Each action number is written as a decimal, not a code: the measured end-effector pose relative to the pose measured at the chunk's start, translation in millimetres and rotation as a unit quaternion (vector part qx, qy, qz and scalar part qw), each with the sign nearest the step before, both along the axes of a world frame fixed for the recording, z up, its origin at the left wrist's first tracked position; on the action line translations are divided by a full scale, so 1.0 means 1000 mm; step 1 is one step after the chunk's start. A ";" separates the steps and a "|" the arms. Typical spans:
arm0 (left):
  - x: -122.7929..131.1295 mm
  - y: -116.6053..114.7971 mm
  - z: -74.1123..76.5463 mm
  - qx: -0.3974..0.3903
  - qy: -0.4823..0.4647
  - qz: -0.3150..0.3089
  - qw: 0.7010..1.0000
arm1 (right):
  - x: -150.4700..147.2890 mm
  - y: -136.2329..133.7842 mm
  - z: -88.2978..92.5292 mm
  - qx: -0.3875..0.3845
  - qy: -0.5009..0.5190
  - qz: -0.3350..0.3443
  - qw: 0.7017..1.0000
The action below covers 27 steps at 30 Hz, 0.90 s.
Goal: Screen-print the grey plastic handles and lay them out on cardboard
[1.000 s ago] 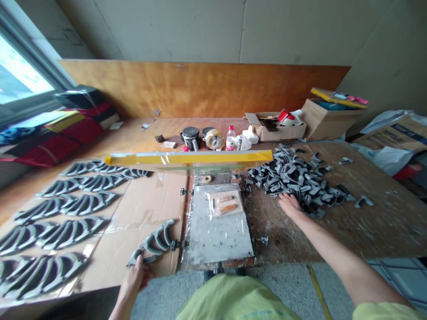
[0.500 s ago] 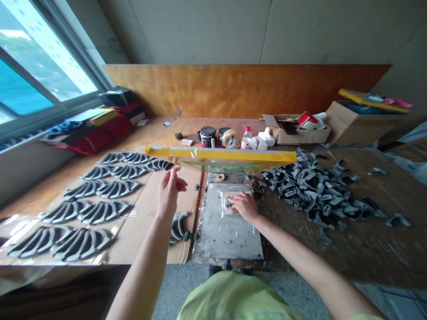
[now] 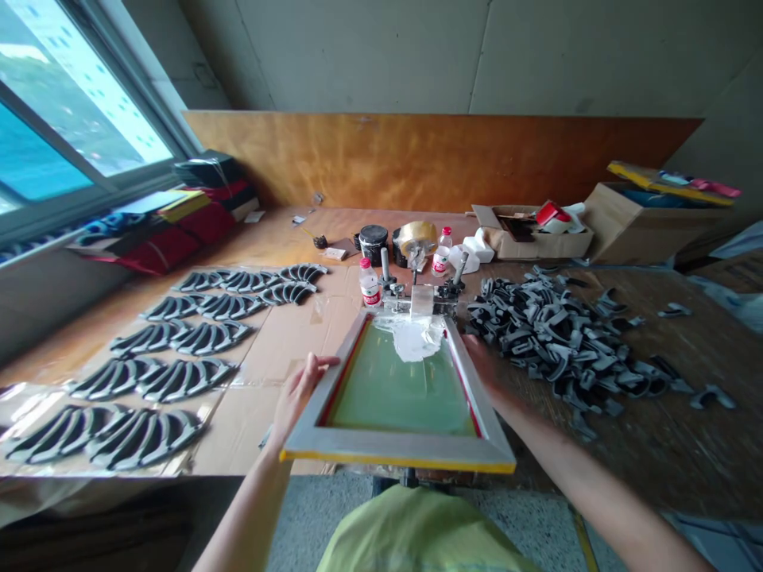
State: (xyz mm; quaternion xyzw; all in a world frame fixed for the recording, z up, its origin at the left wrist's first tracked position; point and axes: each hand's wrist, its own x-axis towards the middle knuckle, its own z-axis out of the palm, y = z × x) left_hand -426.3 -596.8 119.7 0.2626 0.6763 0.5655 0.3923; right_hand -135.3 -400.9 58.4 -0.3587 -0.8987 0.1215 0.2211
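Note:
A screen printing frame [image 3: 393,445] with a grey metal rim and green mesh lies lowered over the base plate, which it now hides. White paste [image 3: 417,338] is spread across the far end of the mesh. My left hand [image 3: 298,391] is closed at the left rim, a finger against its edge. At the right rim, my right hand [image 3: 482,361] is smeared by motion and its fingers are partly hidden. Behind the frame stands a metal clamp [image 3: 423,300] with upright posts.
Curved grey parts [image 3: 146,433] lie in fanned rows on cardboard [image 3: 262,365] at left. A heap of loose grey parts [image 3: 548,334] is at right. Behind the clamp are a red-capped bottle [image 3: 369,284], a black tub [image 3: 373,243] and a cardboard box [image 3: 542,242].
The screen printing frame has swung down from its raised position, covering the plate. My right hand has left the small piece on the plate for the right rim; my left hand has come down.

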 end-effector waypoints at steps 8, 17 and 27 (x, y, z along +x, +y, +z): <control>0.015 -0.019 -0.090 -0.099 0.020 -0.026 0.995 | -0.057 0.049 0.031 0.018 -0.051 -0.042 0.998; 0.009 -0.021 -0.114 -0.097 0.000 -0.052 0.994 | -0.065 0.012 0.006 -0.012 -0.156 0.082 0.984; 0.011 -0.020 -0.112 -0.091 0.011 -0.036 0.995 | -0.041 0.009 0.031 -0.052 -0.142 0.177 0.972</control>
